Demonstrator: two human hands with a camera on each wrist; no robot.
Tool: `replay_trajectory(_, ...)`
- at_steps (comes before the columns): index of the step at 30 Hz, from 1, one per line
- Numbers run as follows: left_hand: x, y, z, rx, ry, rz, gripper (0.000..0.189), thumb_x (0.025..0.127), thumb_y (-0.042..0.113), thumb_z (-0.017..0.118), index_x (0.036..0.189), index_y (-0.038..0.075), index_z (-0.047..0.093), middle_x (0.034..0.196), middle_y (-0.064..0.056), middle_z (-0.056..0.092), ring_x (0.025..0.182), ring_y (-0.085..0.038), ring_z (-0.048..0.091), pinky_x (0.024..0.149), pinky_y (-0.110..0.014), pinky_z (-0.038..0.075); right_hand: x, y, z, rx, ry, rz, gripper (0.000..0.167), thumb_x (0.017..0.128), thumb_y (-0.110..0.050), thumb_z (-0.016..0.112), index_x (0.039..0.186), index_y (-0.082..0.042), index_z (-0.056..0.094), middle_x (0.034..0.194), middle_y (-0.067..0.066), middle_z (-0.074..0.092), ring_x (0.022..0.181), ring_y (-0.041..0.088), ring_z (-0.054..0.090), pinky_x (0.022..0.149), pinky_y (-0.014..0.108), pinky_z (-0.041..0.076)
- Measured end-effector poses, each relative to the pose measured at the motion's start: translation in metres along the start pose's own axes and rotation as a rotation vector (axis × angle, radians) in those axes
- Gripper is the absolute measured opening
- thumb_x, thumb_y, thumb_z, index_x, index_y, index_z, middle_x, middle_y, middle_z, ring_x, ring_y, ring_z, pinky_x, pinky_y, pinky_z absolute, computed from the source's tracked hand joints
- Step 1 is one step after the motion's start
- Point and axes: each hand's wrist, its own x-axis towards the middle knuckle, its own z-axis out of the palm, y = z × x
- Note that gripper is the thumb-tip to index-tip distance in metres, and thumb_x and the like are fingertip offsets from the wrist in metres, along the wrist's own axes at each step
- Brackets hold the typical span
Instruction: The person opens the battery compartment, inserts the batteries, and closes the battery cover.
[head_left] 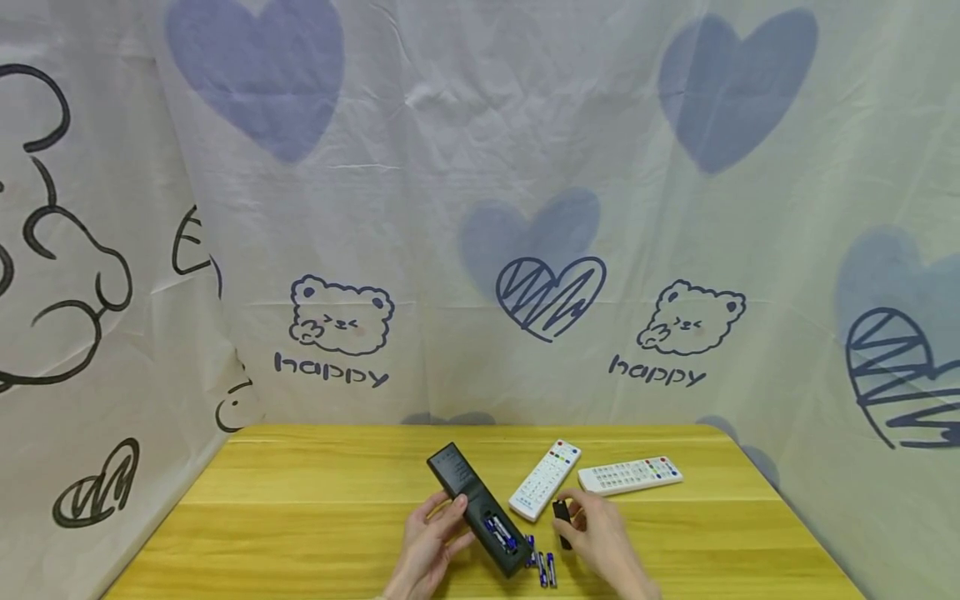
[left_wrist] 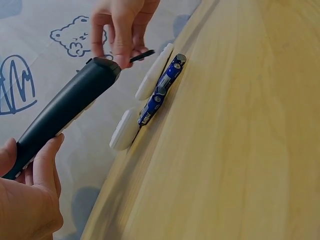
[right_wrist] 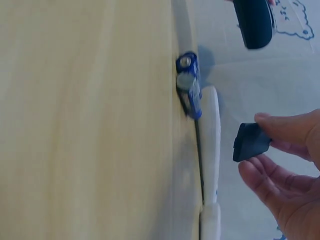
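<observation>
My left hand (head_left: 431, 533) grips a black remote control (head_left: 467, 490) by its side, back face up and tilted over the table. Its battery compartment is uncovered, and blue-and-silver batteries (head_left: 500, 532) lie inside. To the right, my right hand (head_left: 596, 529) pinches a small black battery cover (head_left: 562, 525) between thumb and fingers, apart from the remote. In the right wrist view the cover (right_wrist: 251, 142) hangs from the fingertips, and the end of the black remote (right_wrist: 254, 25) shows above. Several loose blue batteries (head_left: 547, 570) lie on the table below, between the hands.
Two white remote controls lie button side up behind the hands: one slanted (head_left: 545, 481), the other (head_left: 631, 475) nearly sideways at the right. The wooden table (head_left: 300, 517) ends at a printed cloth backdrop (head_left: 450, 350) at its back edge.
</observation>
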Motion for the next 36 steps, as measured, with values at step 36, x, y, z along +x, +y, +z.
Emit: replay_trajectory(36,0.002,-0.004,0.0,-0.002,-0.009,0.004,0.06,0.096,0.018,0.07,0.142,-0.006,0.04,0.103,-0.003,0.072,0.095,-0.014,0.072,0.083,-0.033,0.065,-0.005,-0.036,0.017,0.383,0.107,-0.388,0.03,0.08,-0.009,0.083,0.106,-0.003,0.07,0.087,0.005,0.068,0.071,0.0,0.061,0.059,0.021,0.06)
